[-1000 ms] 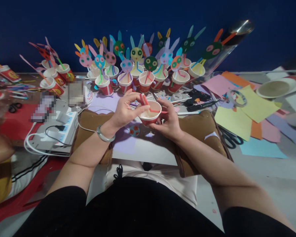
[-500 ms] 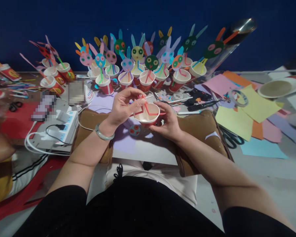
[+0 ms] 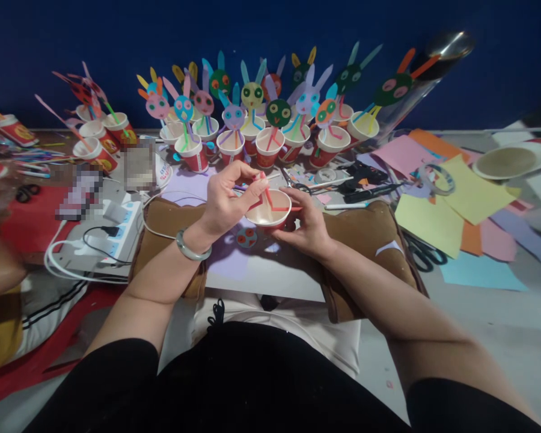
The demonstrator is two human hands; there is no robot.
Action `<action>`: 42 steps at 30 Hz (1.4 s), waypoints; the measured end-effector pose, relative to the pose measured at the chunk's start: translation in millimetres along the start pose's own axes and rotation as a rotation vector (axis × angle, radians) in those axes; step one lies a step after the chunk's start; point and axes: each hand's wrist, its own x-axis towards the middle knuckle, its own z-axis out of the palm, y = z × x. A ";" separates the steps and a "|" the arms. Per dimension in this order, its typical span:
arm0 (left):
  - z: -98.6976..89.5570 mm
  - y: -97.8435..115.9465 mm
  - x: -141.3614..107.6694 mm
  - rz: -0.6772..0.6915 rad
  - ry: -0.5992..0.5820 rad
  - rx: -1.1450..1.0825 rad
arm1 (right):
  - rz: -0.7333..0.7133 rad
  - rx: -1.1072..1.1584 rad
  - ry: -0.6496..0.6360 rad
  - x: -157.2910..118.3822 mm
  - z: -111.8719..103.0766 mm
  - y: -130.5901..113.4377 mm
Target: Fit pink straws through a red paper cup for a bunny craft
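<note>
A paper cup [image 3: 268,225] with a red outside and white inside is tilted so its mouth faces me. My right hand [image 3: 305,224] is closed around the cup's right side. Thin bent red straws [image 3: 279,209] stick out over the cup's rim. My left hand [image 3: 234,195] pinches the top of the red straws between thumb and fingers, above the cup. Below the cup, a light blue paper face [image 3: 246,238] with orange eyes lies on purple paper [image 3: 225,263].
Behind my hands stand several paper cups [image 3: 267,157] with paper rabbit heads. Coloured paper sheets [image 3: 428,224], a tape roll [image 3: 436,179] and black scissors [image 3: 421,252] lie right. A power strip [image 3: 122,231] with cables is left, near another person's arm [image 3: 0,264]. Brown cushions [image 3: 365,234] lie under my forearms.
Both hands keep their hold on the cup and straws. My left fingers and wrist have shifted very slightly; the other person's arm at the left has moved a little.
</note>
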 end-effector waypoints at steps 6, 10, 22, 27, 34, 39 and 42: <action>-1.6 -7.2 3.1 -0.005 -0.100 -0.025 | 0.036 0.012 0.046 1.7 -0.2 2.9; -1.2 -9.4 2.6 0.008 -0.133 -0.028 | 0.036 0.022 0.064 3.2 0.3 1.3; 6.8 -7.5 -3.7 0.009 -0.057 0.027 | -0.004 0.030 0.069 -0.4 2.1 5.2; 8.0 -9.8 -4.8 0.021 -0.025 0.033 | 0.013 0.042 0.073 1.2 1.2 3.9; 3.5 -12.8 1.8 0.008 -0.005 0.006 | 0.065 0.097 0.069 3.5 1.0 0.3; 4.4 -11.4 1.9 -0.030 -0.011 -0.090 | 0.080 0.130 0.052 3.0 1.2 1.5; 2.0 -12.2 3.8 -0.091 -0.051 -0.144 | 0.098 0.127 0.054 3.4 0.9 2.3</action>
